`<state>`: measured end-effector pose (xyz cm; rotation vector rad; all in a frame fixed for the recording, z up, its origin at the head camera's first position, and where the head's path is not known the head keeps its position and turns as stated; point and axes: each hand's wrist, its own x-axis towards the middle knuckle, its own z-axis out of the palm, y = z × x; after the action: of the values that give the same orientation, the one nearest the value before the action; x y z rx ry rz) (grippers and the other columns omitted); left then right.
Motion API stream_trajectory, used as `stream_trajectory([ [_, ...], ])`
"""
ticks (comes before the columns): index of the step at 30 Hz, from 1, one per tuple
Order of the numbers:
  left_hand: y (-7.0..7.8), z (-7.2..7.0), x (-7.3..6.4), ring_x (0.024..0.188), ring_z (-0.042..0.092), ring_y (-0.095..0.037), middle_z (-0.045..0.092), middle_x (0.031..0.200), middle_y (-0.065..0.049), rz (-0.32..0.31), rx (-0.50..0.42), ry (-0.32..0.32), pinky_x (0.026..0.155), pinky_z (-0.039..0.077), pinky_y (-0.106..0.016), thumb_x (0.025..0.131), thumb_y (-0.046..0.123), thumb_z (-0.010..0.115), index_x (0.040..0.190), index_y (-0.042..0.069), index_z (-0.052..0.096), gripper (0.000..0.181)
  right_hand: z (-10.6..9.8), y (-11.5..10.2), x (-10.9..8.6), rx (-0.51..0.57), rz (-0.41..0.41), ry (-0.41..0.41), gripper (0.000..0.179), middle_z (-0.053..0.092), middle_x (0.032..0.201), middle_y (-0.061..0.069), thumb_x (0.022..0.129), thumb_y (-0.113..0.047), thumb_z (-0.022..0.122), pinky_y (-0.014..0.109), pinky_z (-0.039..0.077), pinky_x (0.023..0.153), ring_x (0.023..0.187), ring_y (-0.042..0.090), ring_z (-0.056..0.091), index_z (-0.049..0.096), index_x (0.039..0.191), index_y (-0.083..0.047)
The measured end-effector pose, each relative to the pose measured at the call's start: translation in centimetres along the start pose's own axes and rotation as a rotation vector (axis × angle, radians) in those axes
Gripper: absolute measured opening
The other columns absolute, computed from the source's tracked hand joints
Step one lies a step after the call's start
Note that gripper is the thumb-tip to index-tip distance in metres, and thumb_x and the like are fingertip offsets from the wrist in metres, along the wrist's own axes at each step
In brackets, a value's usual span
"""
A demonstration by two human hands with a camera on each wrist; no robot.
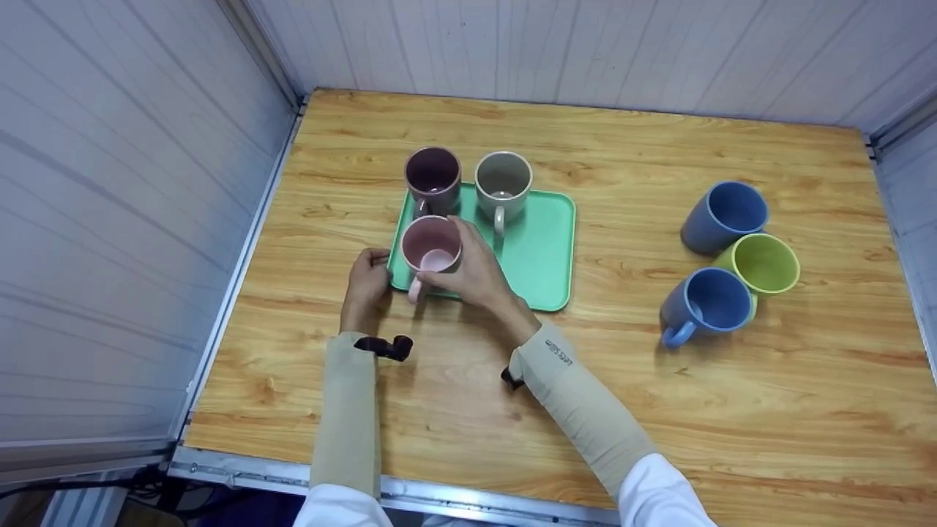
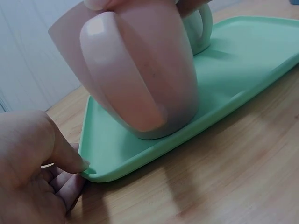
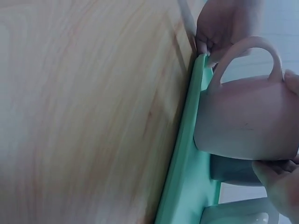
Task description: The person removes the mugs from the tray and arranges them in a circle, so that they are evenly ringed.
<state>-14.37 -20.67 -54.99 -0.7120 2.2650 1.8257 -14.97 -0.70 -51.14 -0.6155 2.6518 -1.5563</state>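
My right hand [image 1: 479,274] grips a pink mug [image 1: 430,238] by its rim, thumb on the near side and fingers on the far side. The mug stands over the front left part of a green tray [image 1: 543,256], its handle toward me. In the left wrist view its base sits right at the tray's floor. At the tray's front left corner my left hand [image 1: 366,282] pinches the rim, thumb [image 2: 77,161] on top and fingers curled below. Behind the pink mug are a dark purple mug [image 1: 438,196] and a grey mug [image 1: 505,192], both on the tray.
Two blue mugs [image 1: 721,219] and a yellow-green mug [image 1: 765,267] cluster on the wooden table [image 1: 615,410] at the right. White panel walls [image 1: 454,51] close off the back and sides. A metal edge [image 1: 439,498] runs along the table's front.
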Motion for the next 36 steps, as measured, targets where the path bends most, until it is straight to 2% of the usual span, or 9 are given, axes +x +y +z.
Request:
stream_trajectory([
  [3, 0.1, -0.1, -0.1, 0.111, 0.05, -0.025, 0.053, 0.12, -0.018, 0.01, 0.042, -0.005, 0.097, 0.042, -0.032, 0.091, -0.001, 0.036, 0.124, -0.005, 0.049, 0.036, -0.3, 0.0, -0.6, 0.004, 0.005, 0.041, 0.097, 0.048, 0.138, 0.008, 0.066, -0.046, 0.084, 0.032, 0.039, 0.105, 0.124, 0.018, 0.048, 0.039, 0.141, -0.003],
  [6, 0.2, -0.2, -0.2, 0.111, 0.049, -0.026, 0.052, 0.121, -0.019, 0.0, 0.031, -0.012, 0.097, 0.043, -0.032, 0.09, -0.002, 0.036, 0.125, -0.005, 0.048, 0.037, -1.0, 0.0, -1.1, 0.026, 0.011, 0.068, 0.097, 0.049, 0.137, 0.007, 0.065, -0.047, 0.084, 0.032, 0.039, 0.105, 0.123, 0.017, 0.049, 0.041, 0.141, -0.004],
  [9, 0.3, -0.3, -0.1, 0.112, 0.049, -0.025, 0.052, 0.122, -0.017, -0.021, 0.033, -0.012, 0.097, 0.043, -0.032, 0.092, 0.0, 0.037, 0.125, -0.003, 0.049, 0.036, -2.1, -0.3, -1.6, 0.059, 0.017, 0.078, 0.097, 0.05, 0.136, 0.007, 0.064, -0.047, 0.085, 0.035, 0.041, 0.104, 0.121, 0.019, 0.05, 0.042, 0.14, -0.006],
  [12, 0.3, -0.5, -0.1, 0.115, 0.049, -0.026, 0.051, 0.125, -0.017, -0.021, 0.082, -0.016, 0.099, 0.042, -0.034, 0.094, 0.004, 0.037, 0.127, -0.001, 0.049, 0.035, -3.5, -0.6, -2.2, 0.074, 0.034, 0.089, 0.098, 0.048, 0.137, 0.007, 0.064, -0.048, 0.085, 0.036, 0.043, 0.104, 0.122, 0.018, 0.049, 0.04, 0.141, -0.007],
  [15, 0.4, -0.6, -0.1, 0.117, 0.048, -0.027, 0.051, 0.126, -0.017, -0.024, 0.093, -0.02, 0.101, 0.042, -0.035, 0.095, 0.004, 0.037, 0.128, -0.001, 0.048, 0.035, -5.0, -0.7, -2.9, 0.086, 0.045, 0.111, 0.098, 0.048, 0.137, 0.007, 0.064, -0.048, 0.085, 0.037, 0.044, 0.103, 0.123, 0.018, 0.049, 0.04, 0.142, -0.009],
  [20, 0.4, -0.7, -0.2, 0.117, 0.048, -0.025, 0.05, 0.127, -0.015, -0.054, 0.065, -0.022, 0.101, 0.042, -0.034, 0.095, 0.002, 0.036, 0.128, 0.001, 0.048, 0.036, -7.4, -0.7, -4.1, 0.099, 0.055, 0.175, 0.096, 0.05, 0.134, 0.005, 0.063, -0.046, 0.086, 0.042, 0.046, 0.1, 0.12, 0.02, 0.049, 0.043, 0.14, -0.011],
  [25, 0.3, -0.6, -0.1, 0.116, 0.049, -0.024, 0.05, 0.126, -0.014, -0.073, 0.037, -0.017, 0.1, 0.042, -0.033, 0.094, 0.001, 0.036, 0.127, 0.002, 0.048, 0.035, -9.5, -0.2, -5.2, 0.058, 0.093, 0.236, 0.095, 0.051, 0.133, 0.006, 0.062, -0.045, 0.087, 0.044, 0.046, 0.1, 0.119, 0.022, 0.05, 0.043, 0.139, -0.01],
  [28, 0.2, -0.6, -0.1, 0.116, 0.049, -0.024, 0.05, 0.126, -0.013, -0.073, 0.043, -0.016, 0.1, 0.042, -0.033, 0.094, 0.0, 0.035, 0.128, 0.002, 0.048, 0.036, -10.6, 0.2, -5.9, 0.036, 0.118, 0.252, 0.095, 0.05, 0.132, 0.008, 0.063, -0.045, 0.086, 0.044, 0.046, 0.1, 0.118, 0.023, 0.05, 0.043, 0.139, -0.008],
  [36, 0.1, -0.4, 0.0, 0.115, 0.048, -0.026, 0.05, 0.126, -0.017, -0.021, 0.078, -0.031, 0.099, 0.042, -0.034, 0.092, 0.001, 0.035, 0.129, -0.001, 0.047, 0.038, -13.2, 1.9, -7.7, 0.014, 0.195, 0.304, 0.096, 0.049, 0.133, 0.011, 0.064, -0.044, 0.086, 0.043, 0.046, 0.1, 0.122, 0.023, 0.049, 0.042, 0.14, -0.006],
])
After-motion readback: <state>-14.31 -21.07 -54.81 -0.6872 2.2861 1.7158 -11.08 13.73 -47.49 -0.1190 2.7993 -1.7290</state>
